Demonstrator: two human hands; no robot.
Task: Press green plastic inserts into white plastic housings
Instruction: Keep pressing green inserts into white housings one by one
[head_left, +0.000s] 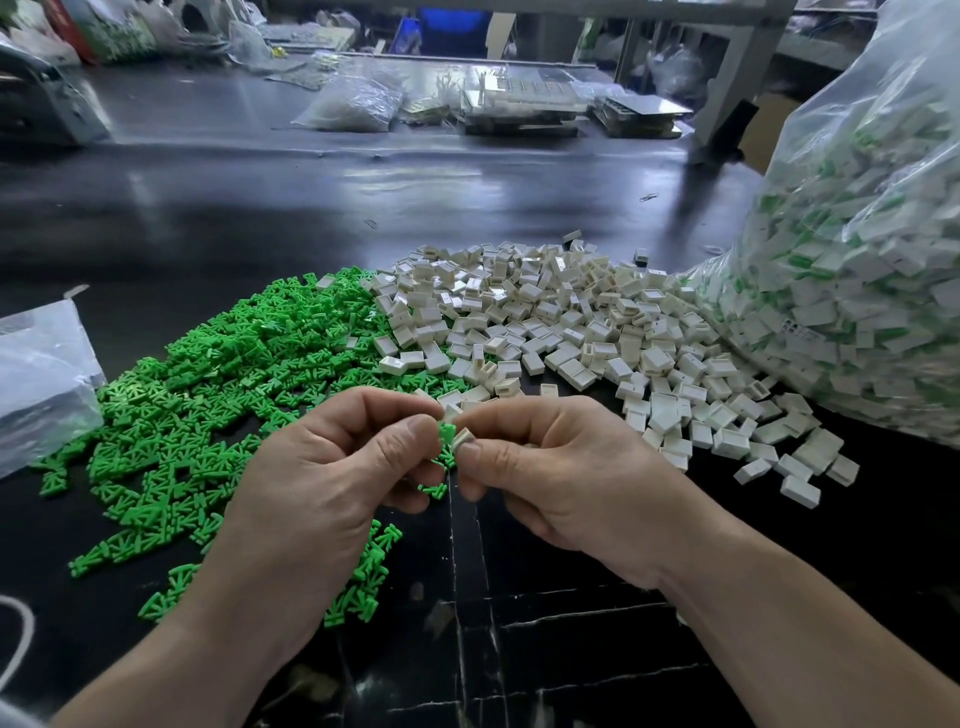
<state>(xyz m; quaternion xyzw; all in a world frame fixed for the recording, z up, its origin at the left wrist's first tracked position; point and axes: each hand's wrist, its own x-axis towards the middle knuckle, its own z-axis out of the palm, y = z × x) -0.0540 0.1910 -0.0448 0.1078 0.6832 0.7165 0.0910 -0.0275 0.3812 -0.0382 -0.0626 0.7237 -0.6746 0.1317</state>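
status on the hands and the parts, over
Left hand pinches green insert; right hand pinches white housing. Parts meet between the hands, insert mostly showing. Nothing in the way.

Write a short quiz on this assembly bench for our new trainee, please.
1. True or false: the left hand pinches a green insert.
2. The pile of white housings lies: A) left of the green pile; B) right of it; C) inside a cardboard box.
3. Fill in: the right hand pinches a white ___.
Key: 1 true; 2 B; 3 housing.
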